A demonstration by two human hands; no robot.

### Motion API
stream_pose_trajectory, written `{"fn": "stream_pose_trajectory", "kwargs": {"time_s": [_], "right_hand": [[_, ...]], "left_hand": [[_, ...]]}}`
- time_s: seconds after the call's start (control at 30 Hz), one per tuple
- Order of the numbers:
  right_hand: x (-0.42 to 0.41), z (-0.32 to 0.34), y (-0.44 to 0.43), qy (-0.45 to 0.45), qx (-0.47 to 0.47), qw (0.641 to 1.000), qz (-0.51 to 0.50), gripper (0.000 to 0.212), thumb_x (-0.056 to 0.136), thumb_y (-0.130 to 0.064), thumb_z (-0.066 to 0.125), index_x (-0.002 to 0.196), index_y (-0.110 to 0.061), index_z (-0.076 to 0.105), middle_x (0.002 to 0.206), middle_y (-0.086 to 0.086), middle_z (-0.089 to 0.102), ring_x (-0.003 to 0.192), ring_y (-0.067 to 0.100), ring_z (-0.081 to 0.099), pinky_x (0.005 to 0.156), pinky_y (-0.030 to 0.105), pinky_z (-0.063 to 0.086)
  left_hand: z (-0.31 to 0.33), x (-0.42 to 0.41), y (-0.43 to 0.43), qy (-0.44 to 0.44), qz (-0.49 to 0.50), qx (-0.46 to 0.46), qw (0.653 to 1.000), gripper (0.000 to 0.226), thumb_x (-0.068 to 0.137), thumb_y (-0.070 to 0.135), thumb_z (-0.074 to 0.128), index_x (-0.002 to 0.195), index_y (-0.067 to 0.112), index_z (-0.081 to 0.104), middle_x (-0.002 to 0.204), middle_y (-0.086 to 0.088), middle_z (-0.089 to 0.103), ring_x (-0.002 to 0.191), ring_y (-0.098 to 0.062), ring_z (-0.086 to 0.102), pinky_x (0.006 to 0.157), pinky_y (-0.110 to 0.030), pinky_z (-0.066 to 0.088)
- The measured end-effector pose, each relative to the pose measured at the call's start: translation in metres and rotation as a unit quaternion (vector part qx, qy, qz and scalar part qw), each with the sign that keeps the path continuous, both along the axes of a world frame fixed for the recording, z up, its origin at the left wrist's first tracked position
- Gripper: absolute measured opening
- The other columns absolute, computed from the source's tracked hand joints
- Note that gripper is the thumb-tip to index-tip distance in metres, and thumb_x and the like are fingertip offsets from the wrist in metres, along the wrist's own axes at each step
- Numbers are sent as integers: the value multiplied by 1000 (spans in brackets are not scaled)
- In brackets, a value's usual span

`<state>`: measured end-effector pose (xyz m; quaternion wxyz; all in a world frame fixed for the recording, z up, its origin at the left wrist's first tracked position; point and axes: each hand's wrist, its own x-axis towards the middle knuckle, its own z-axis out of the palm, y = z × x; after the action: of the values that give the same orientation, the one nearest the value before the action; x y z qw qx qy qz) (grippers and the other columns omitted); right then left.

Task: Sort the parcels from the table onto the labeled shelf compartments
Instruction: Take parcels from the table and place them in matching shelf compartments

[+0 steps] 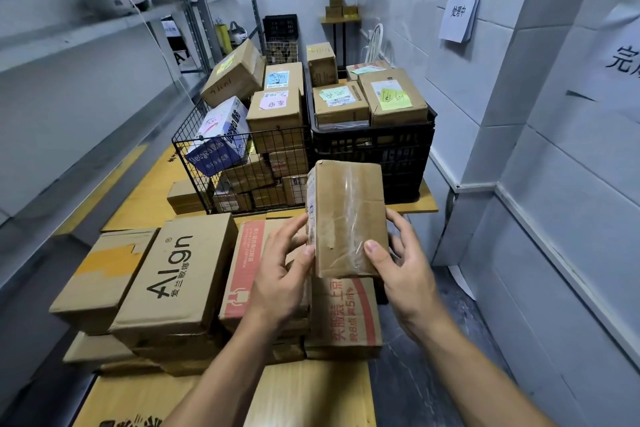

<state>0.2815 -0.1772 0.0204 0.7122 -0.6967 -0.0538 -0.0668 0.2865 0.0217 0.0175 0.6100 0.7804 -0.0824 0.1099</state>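
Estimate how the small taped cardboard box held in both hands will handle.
Probably stiff: the small brown cardboard box wrapped in clear tape keeps flat faces. Likely light: left hand and right hand hold it upright with fingers and thumbs. Glossy tape may make the grip slippery.

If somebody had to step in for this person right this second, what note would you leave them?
Left hand and right hand: both grip one small taped parcel, held upright over the stacked boxes.
Waiting: those boxes, plus more in the wire basket and black crate.
Done: cannot tell; the near shelf shows no parcels.
Left: read this parcel's label, shelve it, then the rest.
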Motion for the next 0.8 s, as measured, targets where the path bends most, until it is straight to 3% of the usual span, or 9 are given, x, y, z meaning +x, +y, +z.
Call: {"fn": "stream_pose_trajectory", "kwargs": {"time_s": [0.13,0.3,0.43,0.53,0.6,0.7,0.8], "right_hand": [[2,-4,0,-11,53,998,22,55,87,-49,66,137,-54,43,127,0,68,112,22,69,91,50,57],[1,-7,0,-9,58,997,45,43,95,-39,59,136,-49,53,130,0,65,119,23,64,94,43,56],[1,-3,-3,19,-32,998,60,40,102,-29,54,124,-62,57,134,-16,62,121,3,59,100,37,54],[4,6,0,20,-128,990,55,35,93,-57,54,128,-60,52,135,-21,52,118,-11,52,99,29,51],[6,11,10,17,-136,988,68,50,87,-69,56,135,-55,49,134,-22,53,119,-10,52,100,31,50],[5,11,34,12,-63,990,128,56,76,-66,66,129,-62,47,128,-20,62,116,-2,61,93,29,56],[3,10,63,-5,-56,985,160,62,74,-59,72,129,-65,44,124,-25,63,119,6,62,98,40,55]], "left_hand": [[-9,3,5,45,-24,-16,999,70,78,71,62,141,52,36,146,17,41,133,-7,44,102,-51,47],[-6,-1,5,43,-36,-73,996,73,77,63,70,141,54,36,143,19,46,132,-11,48,95,-41,53],[2,-11,16,7,12,9,1000,66,81,57,64,141,48,39,135,32,46,127,-6,49,99,-45,50],[10,-22,29,-30,58,81,995,58,83,51,62,135,59,38,143,22,43,134,-10,43,104,-43,45],[16,-28,34,-60,95,133,985,59,86,44,62,136,60,35,141,9,46,133,-3,41,103,-30,46],[20,-40,45,-85,147,208,963,61,87,43,61,140,55,32,133,9,47,122,10,41,91,-1,36],[21,-58,66,-72,185,220,955,61,88,45,61,140,56,31,134,10,42,120,6,43,97,-11,39]]}}
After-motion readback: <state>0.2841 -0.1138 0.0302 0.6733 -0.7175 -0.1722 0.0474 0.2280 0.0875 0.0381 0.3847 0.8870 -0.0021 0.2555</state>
